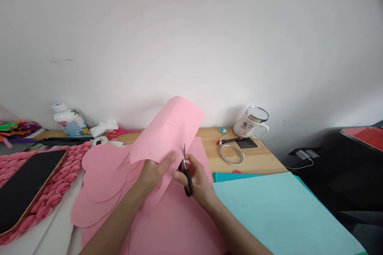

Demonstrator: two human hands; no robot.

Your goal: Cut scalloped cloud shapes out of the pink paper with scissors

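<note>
Nearest the lens, pink paper (179,223) covers the near part of the surface (257,161) beneath both hands. Above it, the left hand (154,173) is closed on the lower edge of a pink sheet (169,127), with the thumb on top and the fingers beneath. The hand lifts the sheet so that it curls up and away, which seems meant to keep the edge taut and clear of the layers below.

Just beside it, the right hand (199,181) is clamped through the black loops of the scissors (186,173). Their blades point upward and meet the sheet's edge next to the left thumb.

Left of the left hand, rounded pink cut-outs (101,175) overlap in a loose pile, probably set there to stay out of the blades' way. Right of the right hand, a teal sheet (278,211) lies flat. Beyond the right hand stand a white mug (249,123) and a coiled cable (230,153), well apart from the cutting.
</note>
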